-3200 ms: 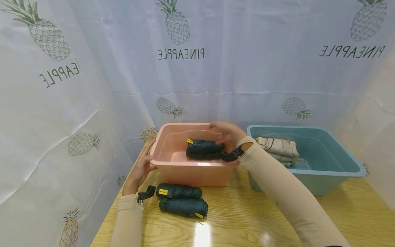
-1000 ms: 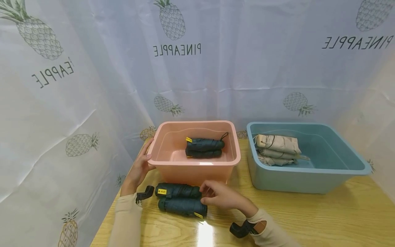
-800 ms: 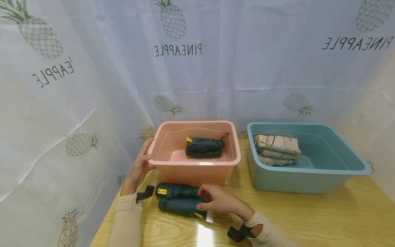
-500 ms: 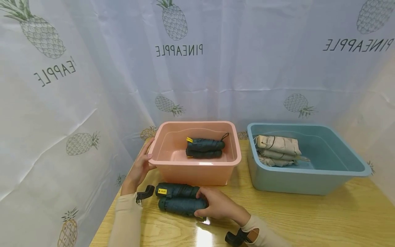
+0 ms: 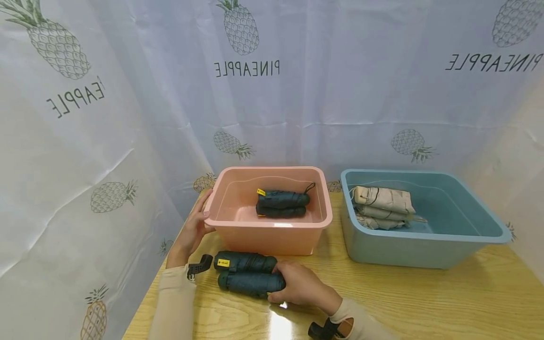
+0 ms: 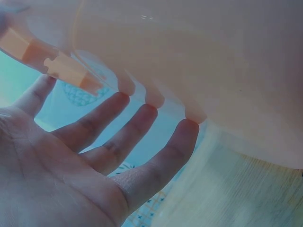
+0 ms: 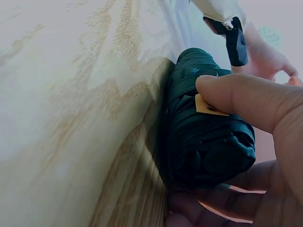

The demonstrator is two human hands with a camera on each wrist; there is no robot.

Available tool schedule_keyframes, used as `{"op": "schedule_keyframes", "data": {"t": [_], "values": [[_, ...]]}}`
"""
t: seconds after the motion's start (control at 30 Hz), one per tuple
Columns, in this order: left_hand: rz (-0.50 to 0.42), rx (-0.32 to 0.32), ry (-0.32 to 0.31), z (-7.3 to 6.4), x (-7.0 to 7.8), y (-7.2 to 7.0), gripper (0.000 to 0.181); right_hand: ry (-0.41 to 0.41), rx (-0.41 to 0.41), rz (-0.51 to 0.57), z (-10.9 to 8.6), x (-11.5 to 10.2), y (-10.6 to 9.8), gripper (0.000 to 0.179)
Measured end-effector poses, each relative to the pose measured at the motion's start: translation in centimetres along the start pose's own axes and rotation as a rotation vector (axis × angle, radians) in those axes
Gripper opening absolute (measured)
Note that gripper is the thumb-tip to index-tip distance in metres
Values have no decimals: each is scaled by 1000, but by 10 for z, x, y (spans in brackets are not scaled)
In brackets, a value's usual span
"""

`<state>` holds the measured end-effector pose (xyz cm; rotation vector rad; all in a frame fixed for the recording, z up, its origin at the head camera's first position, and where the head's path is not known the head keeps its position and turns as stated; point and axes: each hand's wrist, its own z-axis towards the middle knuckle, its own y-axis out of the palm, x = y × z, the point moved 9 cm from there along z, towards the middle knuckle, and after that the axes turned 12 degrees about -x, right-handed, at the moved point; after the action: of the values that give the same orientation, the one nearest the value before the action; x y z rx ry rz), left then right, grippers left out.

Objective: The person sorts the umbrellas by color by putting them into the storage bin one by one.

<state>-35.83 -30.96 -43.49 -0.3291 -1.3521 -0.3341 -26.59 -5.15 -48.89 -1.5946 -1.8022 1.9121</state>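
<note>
Two dark green folded umbrellas lie side by side on the table before the pink bin [image 5: 265,238]. My right hand [image 5: 299,283] grips the right end of the nearer umbrella [image 5: 250,283]. In the right wrist view the thumb presses by the yellow tag of that umbrella [image 7: 203,137], with the other fingers round its far side. Behind it rests the second umbrella [image 5: 244,262], its yellow tag at the left. My left hand [image 5: 193,231] touches the bin's left side; the left wrist view shows the fingers stretched, fingertips against the wall [image 6: 227,71].
Inside the pink bin, two more dark umbrellas [image 5: 282,200] are stacked. A blue bin [image 5: 408,248] at the right holds several beige folded bundles [image 5: 384,199]. A pineapple-print curtain [image 5: 340,94] stands behind and at the left of the wooden table [image 5: 382,302].
My right hand has come out of the pink bin and down to the table umbrellas, then closed round the nearer one's right end. The left hand has stayed at the bin.
</note>
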Motion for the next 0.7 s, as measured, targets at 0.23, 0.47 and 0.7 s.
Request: {"op": "schedule_keyframes", "data": {"t": [0.23,0.47,0.7], "values": [[-4,-2,1,-1,1,2,71,-10,24,-12,-1,-2,-2,41],[-7,-4,-3,-2,1,2,71,-28,56,-57,-2,-5,-6,40],[-5,-11,7,-1,2,3,71,-100,95,42,-3,-8,-15,39]]}}
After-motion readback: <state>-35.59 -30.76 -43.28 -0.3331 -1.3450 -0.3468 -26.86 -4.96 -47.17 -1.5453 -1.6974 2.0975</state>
